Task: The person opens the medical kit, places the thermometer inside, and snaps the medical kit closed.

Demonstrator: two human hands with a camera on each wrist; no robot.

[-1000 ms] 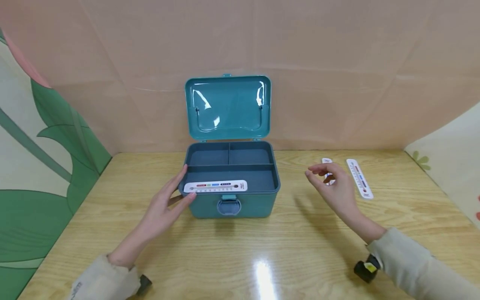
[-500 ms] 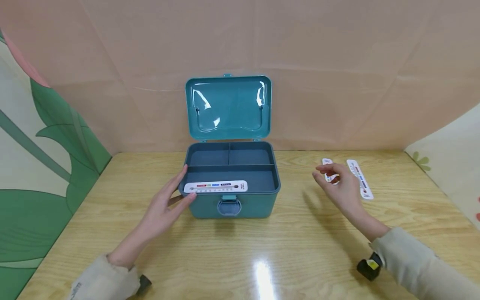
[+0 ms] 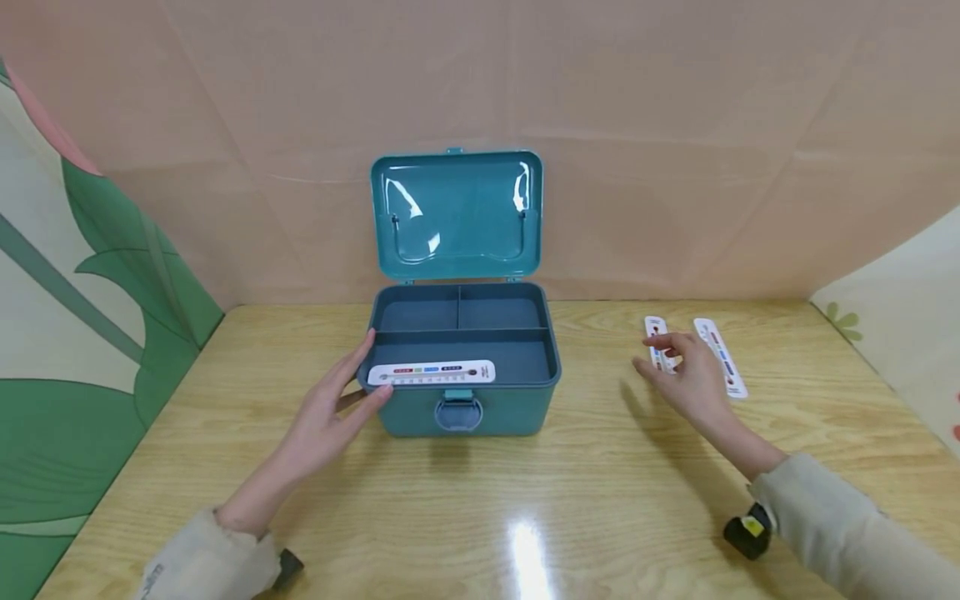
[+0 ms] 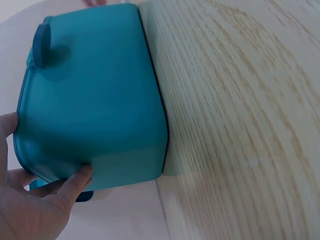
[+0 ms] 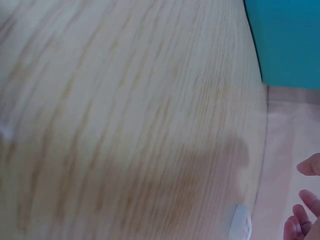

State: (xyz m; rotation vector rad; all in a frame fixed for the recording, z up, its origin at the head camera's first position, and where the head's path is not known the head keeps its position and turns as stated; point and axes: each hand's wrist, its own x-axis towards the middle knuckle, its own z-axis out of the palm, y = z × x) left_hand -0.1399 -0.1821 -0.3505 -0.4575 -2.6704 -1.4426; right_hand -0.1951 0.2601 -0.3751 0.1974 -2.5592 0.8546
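A teal storage box stands on the table with a divided tray in its top. Along the tray's front lies a white strip thermometer. My left hand rests on the box's front left corner, its fingers against the wall in the left wrist view. My right hand hovers over the table at the right, thumb and forefinger apart, holding nothing. It partly hides a second thermometer. Beside that one lies a third thermometer, partly behind the hand. In the right wrist view only a thermometer's white end shows.
The box's teal lid stands raised at the back, in front of a pinkish cloth backdrop. Wood-grain tabletop runs between the box and the near side. A leaf-patterned panel borders the left.
My right hand has moved to the right toward the loose thermometers, its thumb and forefinger spreading a little. My left hand and the box stay in place.
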